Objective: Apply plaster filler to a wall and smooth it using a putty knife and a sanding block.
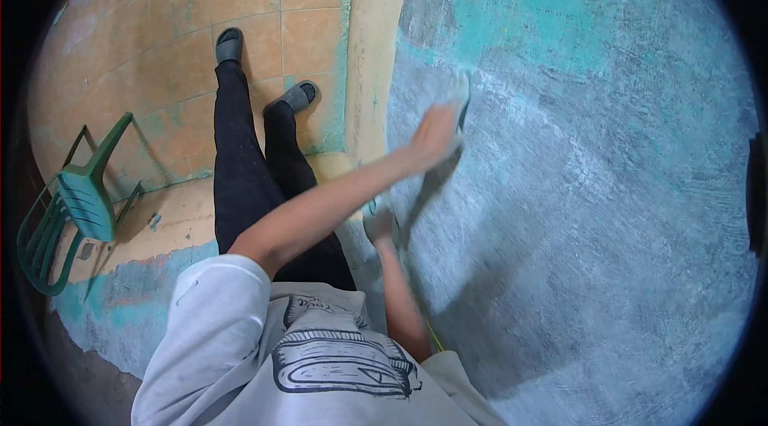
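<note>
My left arm reaches across to the wall, which is grey and scraped, with turquoise paint across its upper part. My left hand is closed on a pale, flat tool with a dark edge, held against the wall just below the turquoise area. Motion blurs the hand and tool, so the tool's exact kind does not show. Lower down, beside my thigh, my right hand is curled close to the wall and looks grey with dust. A small green edge shows at its fingers; what it holds is mostly hidden.
A green plastic chair stands at the left. Orange floor tiles carry turquoise stains. My feet, in grey slides, are near a cream strip at the wall's edge. A thin yellow cord runs by my right forearm.
</note>
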The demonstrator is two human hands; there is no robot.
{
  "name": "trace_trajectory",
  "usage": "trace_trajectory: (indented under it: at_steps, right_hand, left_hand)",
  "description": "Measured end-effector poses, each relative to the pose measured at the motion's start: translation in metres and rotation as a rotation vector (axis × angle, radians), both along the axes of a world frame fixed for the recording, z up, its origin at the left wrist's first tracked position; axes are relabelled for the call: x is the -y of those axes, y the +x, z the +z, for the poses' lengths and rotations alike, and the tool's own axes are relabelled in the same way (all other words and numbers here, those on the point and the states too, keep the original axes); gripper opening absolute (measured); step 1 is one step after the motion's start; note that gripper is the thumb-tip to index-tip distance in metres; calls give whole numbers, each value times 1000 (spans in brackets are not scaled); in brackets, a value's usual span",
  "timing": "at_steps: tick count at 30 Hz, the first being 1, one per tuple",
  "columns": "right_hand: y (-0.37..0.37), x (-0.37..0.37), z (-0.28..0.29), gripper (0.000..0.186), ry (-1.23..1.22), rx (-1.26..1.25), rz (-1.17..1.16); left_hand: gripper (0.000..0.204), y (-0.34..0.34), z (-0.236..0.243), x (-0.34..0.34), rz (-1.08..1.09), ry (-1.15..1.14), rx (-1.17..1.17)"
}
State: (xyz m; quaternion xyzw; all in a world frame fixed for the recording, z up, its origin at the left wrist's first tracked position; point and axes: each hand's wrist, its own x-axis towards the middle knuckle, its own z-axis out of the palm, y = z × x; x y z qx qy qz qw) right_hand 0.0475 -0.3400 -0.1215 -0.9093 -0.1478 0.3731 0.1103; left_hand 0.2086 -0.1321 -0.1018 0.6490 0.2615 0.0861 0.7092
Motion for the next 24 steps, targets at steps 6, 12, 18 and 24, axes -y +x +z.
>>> trace_trajectory:
  at_steps: [6,12,18,24]
  right_hand:
    - [5,-24,12,31,-254,-236,69]
    - [3,4,-10,26,123,17,22]
    - [6,-18,0,26,-113,-136,15]
    - [9,-27,5,27,429,242,29]
  left_hand:
    - [33,9,-22,-15,84,76,-40]
    - [36,-5,25,7,104,45,47]
    - [16,9,-21,-19,33,123,-62]
    - [10,-2,25,-12,-33,37,-25]
